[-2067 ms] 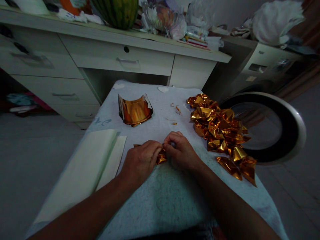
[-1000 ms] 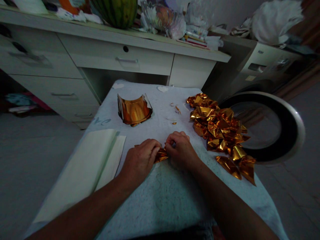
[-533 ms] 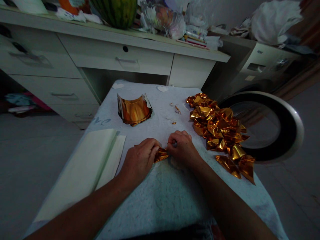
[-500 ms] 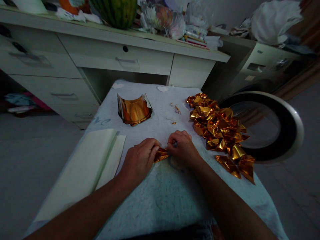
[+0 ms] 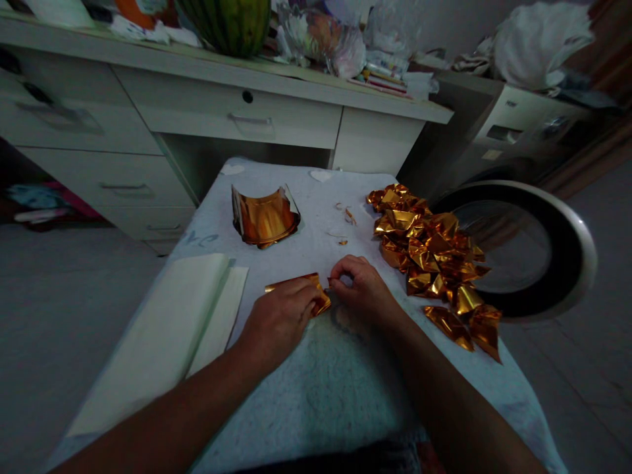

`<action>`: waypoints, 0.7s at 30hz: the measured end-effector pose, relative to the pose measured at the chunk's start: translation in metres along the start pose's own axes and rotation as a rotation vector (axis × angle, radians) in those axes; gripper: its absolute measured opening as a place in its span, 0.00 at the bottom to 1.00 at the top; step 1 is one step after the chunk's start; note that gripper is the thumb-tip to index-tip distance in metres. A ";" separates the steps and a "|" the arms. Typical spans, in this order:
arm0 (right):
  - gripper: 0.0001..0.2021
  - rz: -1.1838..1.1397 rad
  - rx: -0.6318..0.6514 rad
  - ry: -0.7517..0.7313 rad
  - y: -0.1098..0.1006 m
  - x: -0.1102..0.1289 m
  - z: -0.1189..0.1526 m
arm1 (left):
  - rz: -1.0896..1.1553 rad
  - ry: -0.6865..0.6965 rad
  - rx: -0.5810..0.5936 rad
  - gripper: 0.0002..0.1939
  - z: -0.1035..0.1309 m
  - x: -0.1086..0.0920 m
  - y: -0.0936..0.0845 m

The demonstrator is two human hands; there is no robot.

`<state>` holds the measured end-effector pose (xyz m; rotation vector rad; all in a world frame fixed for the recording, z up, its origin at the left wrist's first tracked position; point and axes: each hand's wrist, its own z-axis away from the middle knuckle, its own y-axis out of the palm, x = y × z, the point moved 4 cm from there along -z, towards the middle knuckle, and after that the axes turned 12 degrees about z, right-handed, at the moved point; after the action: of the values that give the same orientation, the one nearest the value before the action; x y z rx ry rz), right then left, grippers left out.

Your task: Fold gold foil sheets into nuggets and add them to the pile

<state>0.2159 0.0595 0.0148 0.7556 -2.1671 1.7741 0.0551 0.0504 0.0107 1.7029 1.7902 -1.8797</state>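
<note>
A folded sheet of gold foil (image 5: 321, 304) lies at the middle of the cloth-covered table (image 5: 316, 408). My left hand (image 5: 279, 319) is closed over it, fingers pressing it to the cloth. Just to its right, my right hand (image 5: 363, 289) pinches thumb against forefinger. A tiny foil scrap (image 5: 330, 283) seems to show at those fingertips, close to the sheet's right end; whether it is still joined to the sheet I cannot tell. Beyond my hands stands a curved stack of gold foil sheets (image 5: 266, 220). Several small foil shreds (image 5: 349, 216) are scattered to its right.
A heap of folded gold foil pieces (image 5: 434, 250) covers the table's right side. Pale folded paper (image 5: 158, 342) lies along the left edge. Behind are a white desk (image 5: 237, 108) bearing a watermelon (image 5: 224, 23), and a washing machine with its round door (image 5: 567, 250) open.
The foil under my left hand now lies flatter, with more of its back edge showing. My right fingertips have come slightly away from its right end.
</note>
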 end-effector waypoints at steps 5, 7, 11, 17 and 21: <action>0.07 -0.059 0.047 -0.014 0.001 0.001 0.002 | -0.090 0.052 0.016 0.11 0.001 0.002 0.006; 0.08 -0.076 0.077 -0.001 0.002 0.000 0.002 | -0.118 0.058 0.017 0.12 0.002 0.004 0.009; 0.10 -0.062 0.090 -0.014 0.002 0.002 0.003 | -0.170 0.076 0.010 0.12 0.005 0.007 0.013; 0.12 0.032 0.113 -0.117 0.002 0.007 0.003 | -0.214 0.133 -0.014 0.11 0.008 0.006 0.016; 0.12 0.036 0.164 -0.143 0.000 0.009 0.004 | -0.234 0.150 -0.024 0.10 0.009 0.003 0.014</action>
<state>0.2091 0.0538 0.0181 0.9120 -2.1549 1.9916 0.0577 0.0414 -0.0034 1.7364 2.1445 -1.8457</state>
